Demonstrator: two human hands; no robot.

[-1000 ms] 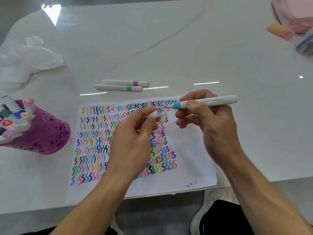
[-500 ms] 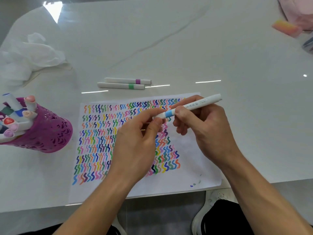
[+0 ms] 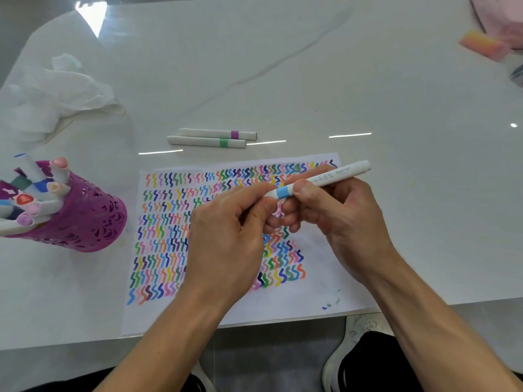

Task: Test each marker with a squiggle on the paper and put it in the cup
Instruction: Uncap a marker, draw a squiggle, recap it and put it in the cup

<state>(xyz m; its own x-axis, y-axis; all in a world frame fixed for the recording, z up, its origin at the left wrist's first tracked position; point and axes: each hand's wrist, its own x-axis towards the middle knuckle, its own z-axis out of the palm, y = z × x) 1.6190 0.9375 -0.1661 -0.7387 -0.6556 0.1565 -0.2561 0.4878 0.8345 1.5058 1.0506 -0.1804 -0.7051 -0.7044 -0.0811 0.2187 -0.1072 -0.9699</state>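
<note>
Right now my R hand (image 3: 348, 222) grips the blue-band marker (image 3: 325, 178) mid-barrel, above the paper (image 3: 325, 292) w/ its squiggle rows. L hand (image 3: 226, 239) pinches the marker's left end btwn thumb & fingers. At far left the purple cup (image 3: 87, 222) holds other markers. Beyond the sheet, purple-band marker (image 3: 218, 134) & green-band marker (image 3: 206, 141) lie side by side.

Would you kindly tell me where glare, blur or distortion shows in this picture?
Head view: a glare patch on the table at top left, and thin streaks by the loose markers; wide-angle distortion seems to lean the cup outward; the pink block top right is blurred; blue marker and paper sharp.
</note>
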